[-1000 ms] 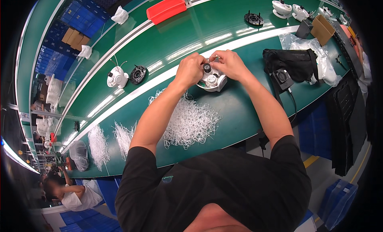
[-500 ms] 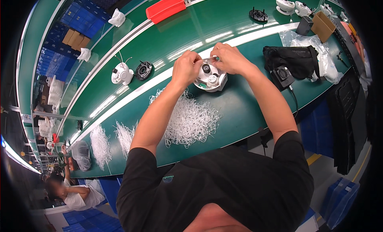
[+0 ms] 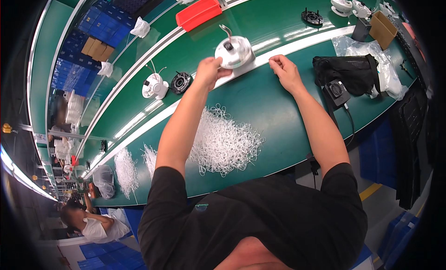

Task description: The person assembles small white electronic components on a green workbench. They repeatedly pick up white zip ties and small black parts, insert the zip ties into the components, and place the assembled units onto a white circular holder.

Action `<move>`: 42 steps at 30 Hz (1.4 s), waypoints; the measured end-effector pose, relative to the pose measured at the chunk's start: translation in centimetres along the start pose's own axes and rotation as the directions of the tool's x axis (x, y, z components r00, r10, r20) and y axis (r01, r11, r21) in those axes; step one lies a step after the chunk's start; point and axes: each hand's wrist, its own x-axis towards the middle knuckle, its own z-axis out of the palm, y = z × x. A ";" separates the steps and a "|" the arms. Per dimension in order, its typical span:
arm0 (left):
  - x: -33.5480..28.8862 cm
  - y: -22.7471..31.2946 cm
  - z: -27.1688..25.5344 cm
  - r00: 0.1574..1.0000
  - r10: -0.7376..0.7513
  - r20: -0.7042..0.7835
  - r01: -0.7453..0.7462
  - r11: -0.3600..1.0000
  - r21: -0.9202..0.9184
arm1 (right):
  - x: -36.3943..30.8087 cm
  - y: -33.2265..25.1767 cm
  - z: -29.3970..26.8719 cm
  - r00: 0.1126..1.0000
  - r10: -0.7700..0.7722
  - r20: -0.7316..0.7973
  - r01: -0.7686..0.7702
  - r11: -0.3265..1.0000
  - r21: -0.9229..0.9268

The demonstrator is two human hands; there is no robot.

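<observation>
Left hand holds a white round shell at its near-left edge, thumb and fingers closed on it; shell blurred, dark round part in it, wires sticking up. Shell is over the pale strip between the two green surfaces, red bin beyond. Right hand apart from shell, to its right, fingers half-curled; can't tell if anything is pinched. Big heap of white ties on the near green table, beside left forearm. Second white shell and black ring left of left hand. Black bag right of right hand.
</observation>
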 end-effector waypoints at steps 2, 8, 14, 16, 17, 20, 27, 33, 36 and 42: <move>2.9 0.1 -0.1 0.991 0.003 -0.134 -0.013 0.998 -0.069 | -0.3 0.0 0.1 0.999 -0.050 0.016 0.051 0.997 -0.055; 4.7 -1.1 -1.6 0.963 0.003 -0.268 0.005 1.000 0.028 | 0.0 0.1 -0.3 0.998 -0.028 0.059 0.031 0.998 -0.059; -6.7 -1.7 -2.7 0.984 0.027 0.178 -0.174 0.398 0.901 | 0.1 0.5 -0.4 0.997 -0.032 0.070 0.038 0.995 -0.088; -9.7 -1.7 -2.1 0.991 -0.046 0.127 -0.113 0.227 0.967 | 0.1 0.3 -0.2 0.996 -0.043 0.082 0.052 0.993 -0.111; -10.3 -2.2 -2.0 0.992 -0.040 0.119 -0.108 0.212 0.971 | 0.0 0.3 0.0 0.995 -0.049 0.089 0.060 0.991 -0.122; -10.7 -3.2 -1.7 0.995 0.010 0.099 -0.100 0.181 0.978 | -0.1 0.6 0.1 0.994 -0.058 0.095 0.072 0.986 -0.153; -10.3 -3.8 -1.0 0.989 -0.039 0.146 -0.135 0.204 0.970 | -0.4 0.3 0.1 0.993 -0.067 0.098 0.081 0.986 -0.143; -10.4 -3.6 -1.8 0.984 -0.027 0.177 -0.152 0.398 0.905 | -0.4 0.7 0.0 0.992 -0.063 0.105 0.078 0.987 -0.143; -10.9 -3.0 -1.7 0.993 -0.031 0.114 -0.086 0.480 0.873 | -0.5 0.6 0.0 0.992 -0.068 0.106 0.083 0.986 -0.144; -11.5 -4.2 -1.3 0.987 -0.004 0.160 -0.151 0.305 0.940 | -0.5 0.6 0.0 0.992 -0.062 0.110 0.077 0.988 -0.136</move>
